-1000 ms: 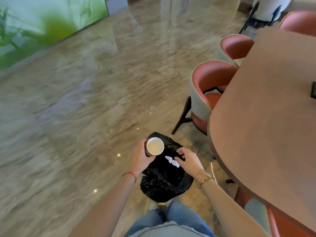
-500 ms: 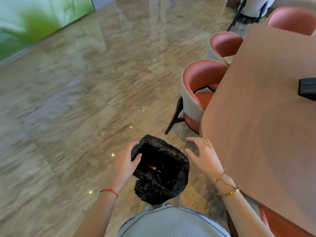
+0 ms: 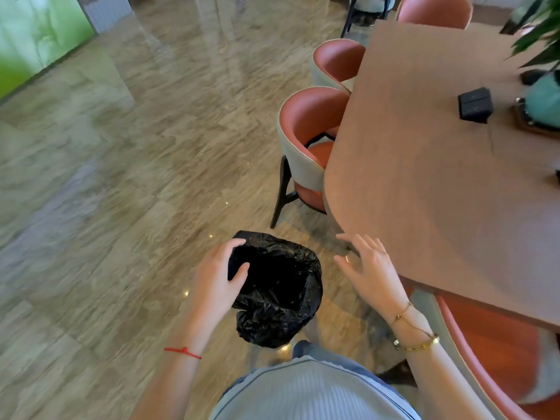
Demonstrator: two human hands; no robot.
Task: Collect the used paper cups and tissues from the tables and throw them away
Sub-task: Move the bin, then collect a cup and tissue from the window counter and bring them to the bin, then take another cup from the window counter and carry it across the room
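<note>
Left hand (image 3: pixel 216 278) grips the bag (image 3: pixel 278 292) by its near-left rim, thumb inside the mouth. Right hand (image 3: pixel 368 266) is spread and empty, just right of the bag, near the table (image 3: pixel 424 177) edge. Bag likely light, limp, slippery film; best taken by bunched rim.

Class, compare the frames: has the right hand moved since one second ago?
Yes. The right hand has left the black bag and moved right, toward the table edge, fingers spread, holding nothing.

I'm seeing bright daylight glaring off the polished floor (image 3: pixel 169 122), motion blur smearing the left, wide-angle bending at edges.
</note>
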